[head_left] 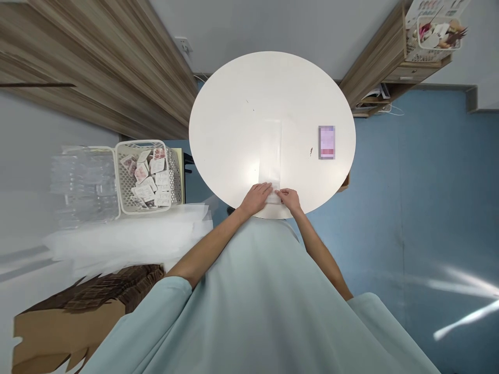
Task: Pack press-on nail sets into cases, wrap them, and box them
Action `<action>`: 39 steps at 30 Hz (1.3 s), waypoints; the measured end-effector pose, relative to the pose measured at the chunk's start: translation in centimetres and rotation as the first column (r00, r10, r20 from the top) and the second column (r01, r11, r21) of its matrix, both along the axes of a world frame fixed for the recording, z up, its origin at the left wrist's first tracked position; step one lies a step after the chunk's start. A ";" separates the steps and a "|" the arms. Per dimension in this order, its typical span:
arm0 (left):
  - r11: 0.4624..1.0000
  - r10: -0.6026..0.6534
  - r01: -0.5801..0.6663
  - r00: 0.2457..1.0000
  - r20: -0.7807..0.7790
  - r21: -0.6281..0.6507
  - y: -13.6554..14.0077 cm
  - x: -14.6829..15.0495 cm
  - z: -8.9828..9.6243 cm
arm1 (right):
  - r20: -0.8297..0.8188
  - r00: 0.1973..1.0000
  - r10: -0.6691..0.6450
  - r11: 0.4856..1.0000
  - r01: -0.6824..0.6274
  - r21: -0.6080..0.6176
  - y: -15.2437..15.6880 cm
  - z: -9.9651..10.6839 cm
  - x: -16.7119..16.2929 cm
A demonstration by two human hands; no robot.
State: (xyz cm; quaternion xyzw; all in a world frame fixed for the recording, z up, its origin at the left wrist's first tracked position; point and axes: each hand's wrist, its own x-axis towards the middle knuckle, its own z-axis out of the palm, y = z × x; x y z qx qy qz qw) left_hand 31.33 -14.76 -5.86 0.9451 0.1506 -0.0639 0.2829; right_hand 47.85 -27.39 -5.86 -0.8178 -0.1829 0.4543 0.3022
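Note:
A clear plastic sheet (270, 150), long and narrow, lies lengthwise on the white oval table (234, 93) in front of me. My left hand (256, 198) rests flat on its near part, fingers stretched out, holding nothing. Just to the right, my right hand (289, 199) has thumb and forefinger pinched together at the sheet's right edge, close to the table's near rim. The sheet is so transparent that its exact outline and any fold in it are hard to make out.
A blurred purple rectangular object (326, 142) lies at the table's right. At left stand a white basket of printed cards (171, 176), clear plastic packaging (86, 182), white sheeting (128, 236) and a cardboard box (70, 332). A wooden cabinet (374, 57) borders the back right.

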 end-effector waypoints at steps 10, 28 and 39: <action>0.977 0.152 -0.148 0.988 0.012 -0.154 0.2 -0.2 0.5 | 0.504 0.673 0.541 0.777 -0.630 0.007 -1.5 2.0 0.5; 0.464 0.796 -0.760 0.583 -0.162 -0.454 1.8 2.2 0.3 | 0.244 0.949 0.198 0.948 -0.248 0.197 2.8 -0.9 3.1; 0.546 0.816 -0.818 0.568 -0.104 -0.180 2.8 4.3 -1.2 | 0.322 0.934 0.154 0.987 -0.160 -0.007 4.8 -1.3 2.7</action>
